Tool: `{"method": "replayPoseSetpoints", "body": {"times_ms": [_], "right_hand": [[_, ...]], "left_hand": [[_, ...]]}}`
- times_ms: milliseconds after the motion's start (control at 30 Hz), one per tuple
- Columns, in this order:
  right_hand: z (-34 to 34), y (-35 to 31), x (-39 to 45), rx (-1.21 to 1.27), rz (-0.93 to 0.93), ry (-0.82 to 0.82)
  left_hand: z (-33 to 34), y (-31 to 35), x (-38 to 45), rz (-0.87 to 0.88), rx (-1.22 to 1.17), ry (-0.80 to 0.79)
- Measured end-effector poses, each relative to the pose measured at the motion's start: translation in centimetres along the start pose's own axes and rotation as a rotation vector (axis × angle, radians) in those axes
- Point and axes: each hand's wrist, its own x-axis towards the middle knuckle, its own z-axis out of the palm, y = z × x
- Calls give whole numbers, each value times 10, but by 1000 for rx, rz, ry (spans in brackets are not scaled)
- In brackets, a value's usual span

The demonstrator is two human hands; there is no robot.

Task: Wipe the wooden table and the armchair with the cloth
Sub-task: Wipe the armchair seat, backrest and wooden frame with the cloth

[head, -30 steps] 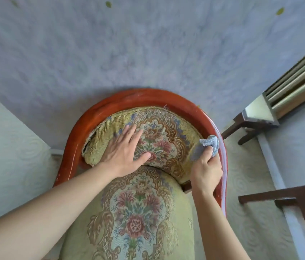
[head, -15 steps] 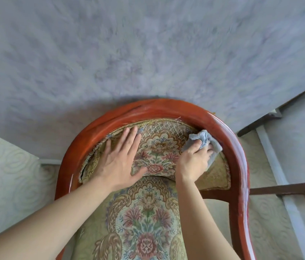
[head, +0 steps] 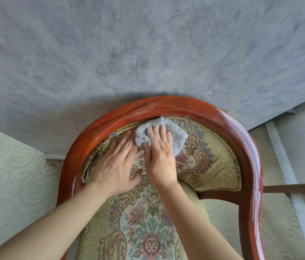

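The armchair [head: 232,132] fills the lower middle of the view, with a curved red-brown wooden frame and floral tapestry upholstery. A pale grey-blue cloth [head: 178,137] lies crumpled on the upper part of the backrest cushion, just under the top rail. My right hand [head: 159,158] presses the cloth against the cushion with straight fingers on top of it. Beside it, my left hand [head: 116,166] lies flat on the backrest's left part, fingers spread. The wooden table's top is not visible.
A grey-blue patterned wall [head: 148,53] rises right behind the chair. Pale swirl-patterned flooring [head: 11,177] lies at the left and right. A dark wooden bar [head: 294,188] and a white strip [head: 286,173] stand at the right, close to the chair's arm.
My right hand carried the cloth leftward, from the frame's right rail across the backrest cushion to its upper middle. My left hand stayed on the cushion; the view shifted left.
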Motion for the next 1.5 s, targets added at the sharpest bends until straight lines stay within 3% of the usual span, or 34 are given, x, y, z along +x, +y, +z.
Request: {"method": "replayPoseSetpoints", "body": {"times_ms": [133,300,567,767,833,1000,1133,1200,1400,1500], "right_hand": [[-20,23,0,-221,-234,-84],[-38,54,-4,-429,-238,-21],[-80,96,-36,-504,91,60],[-51,59,-20,-222,419,169],[-38,41,-8,-178,443,201],[-20,15,9,-163,202,64],[-37,40,-2,-308,-123,-66],[-53,61,-7,-389,-161,-63],[-86,98,-35,-469,134,31],[-80,87,-47,-268,387,123]], "left_hand": [[4,-2,-2,16,23,24],[11,-5,-2,-2,41,-1],[13,-3,-2,-34,46,-16],[13,0,0,-40,37,-22],[12,0,0,-41,25,-17],[10,-1,1,-28,14,-12],[11,1,1,-35,69,0],[13,2,0,-43,81,-4],[14,0,-1,-47,66,10],[14,-1,0,-51,57,4]]}}
